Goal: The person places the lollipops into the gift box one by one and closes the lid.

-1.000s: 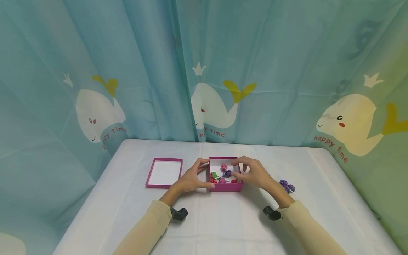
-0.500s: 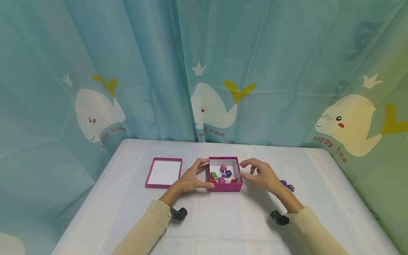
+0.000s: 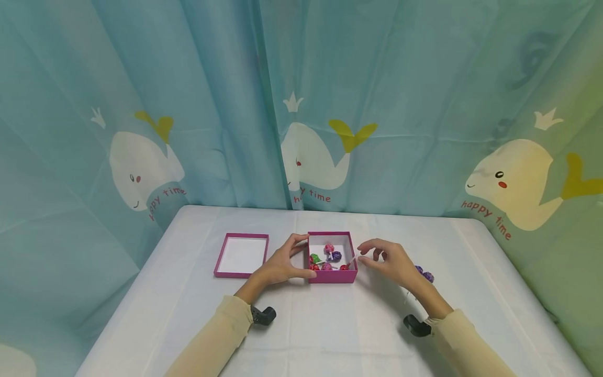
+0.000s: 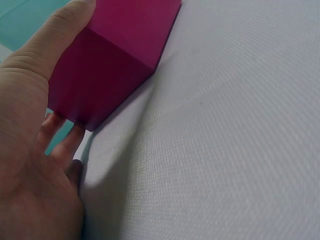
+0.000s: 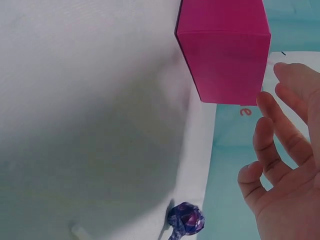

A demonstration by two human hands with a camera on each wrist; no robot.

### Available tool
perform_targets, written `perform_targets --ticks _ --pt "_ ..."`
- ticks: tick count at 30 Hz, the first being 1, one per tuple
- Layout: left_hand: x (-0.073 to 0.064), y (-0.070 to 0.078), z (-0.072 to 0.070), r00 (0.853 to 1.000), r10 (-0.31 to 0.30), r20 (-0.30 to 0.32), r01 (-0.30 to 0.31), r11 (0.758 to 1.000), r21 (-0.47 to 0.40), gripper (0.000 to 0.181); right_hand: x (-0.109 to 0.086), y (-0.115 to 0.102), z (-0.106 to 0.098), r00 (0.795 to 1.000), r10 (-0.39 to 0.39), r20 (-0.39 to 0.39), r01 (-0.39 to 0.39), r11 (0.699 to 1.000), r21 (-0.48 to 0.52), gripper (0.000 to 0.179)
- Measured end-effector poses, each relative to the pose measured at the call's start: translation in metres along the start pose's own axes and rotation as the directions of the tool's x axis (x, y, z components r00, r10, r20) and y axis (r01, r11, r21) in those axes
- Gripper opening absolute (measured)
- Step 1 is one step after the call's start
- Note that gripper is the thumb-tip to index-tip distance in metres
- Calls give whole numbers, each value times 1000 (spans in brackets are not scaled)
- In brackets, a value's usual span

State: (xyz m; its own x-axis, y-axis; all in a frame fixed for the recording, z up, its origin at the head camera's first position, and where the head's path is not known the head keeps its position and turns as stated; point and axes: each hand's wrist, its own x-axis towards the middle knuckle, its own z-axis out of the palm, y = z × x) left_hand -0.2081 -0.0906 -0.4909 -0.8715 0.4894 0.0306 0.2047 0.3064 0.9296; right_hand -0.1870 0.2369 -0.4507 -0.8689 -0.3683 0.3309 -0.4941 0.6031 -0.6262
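A magenta box (image 3: 332, 277) with a white inside sits without its lid on the table. My left hand (image 3: 279, 264) holds its left side, thumb at the front corner and fingers behind; the left wrist view shows the thumb on the box wall (image 4: 107, 70). Several wrapped lollipops lie inside: a green one (image 3: 315, 258), a pink one (image 3: 329, 248), a purple one (image 3: 336, 256) and a red one (image 3: 344, 267), whose white stick leans toward the right rim. My right hand (image 3: 393, 262) hovers just right of the box, fingers loosely bent, with nothing seen between them.
The shallow lid (image 3: 243, 255) lies inside-up to the left of the box. Purple lollipops (image 3: 427, 276) lie on the white table (image 3: 320, 330) beyond the right wrist, partly hidden by it. A whale-print curtain (image 3: 226, 104) hangs behind the table.
My right hand has drawn back from over the box to its right side. The purple and pink lollipops inside have shifted slightly. The left hand keeps its hold.
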Motion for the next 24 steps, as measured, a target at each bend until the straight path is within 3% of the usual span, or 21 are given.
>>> perform_targets --ticks 11,24 --pt "0 1 0 1000 10 1 -10 1000 -6 96 17 -10 10 991 -133 4 133 991 8 10" --pt "0 0 0 1000 17 4 -17 1000 -4 98 35 -30 24 992 -59 111 61 998 -13 12"
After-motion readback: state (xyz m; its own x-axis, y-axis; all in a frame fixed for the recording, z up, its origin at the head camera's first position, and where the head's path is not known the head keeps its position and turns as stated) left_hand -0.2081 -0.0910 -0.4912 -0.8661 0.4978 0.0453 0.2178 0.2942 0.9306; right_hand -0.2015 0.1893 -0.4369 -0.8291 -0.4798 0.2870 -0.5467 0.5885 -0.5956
